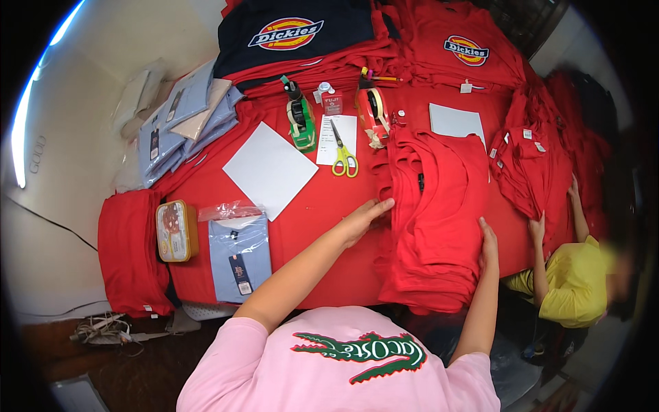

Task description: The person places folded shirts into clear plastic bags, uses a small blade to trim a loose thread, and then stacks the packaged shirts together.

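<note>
While the person in a pink shirt (288, 384) leans at the red-covered table (319, 213), the left hand (367, 221) rests, fingers stretched out, against the left side of a stack of red garments (443, 220). The right hand (488, 242) lies along the stack's right edge — whether it pinches any cloth, I cannot tell. The stack sits directly in front of the person. Beyond it to the left, yellow-handled scissors (341, 154) lie across a printed sheet (325, 134), between green (301, 123) and red tape dispensers (373, 113). Farther left are a bagged blue garment (237, 264) and a yellow tub (175, 231); over to the right, a co-worker in yellow (573, 281) handles red clothing (528, 168).
</note>
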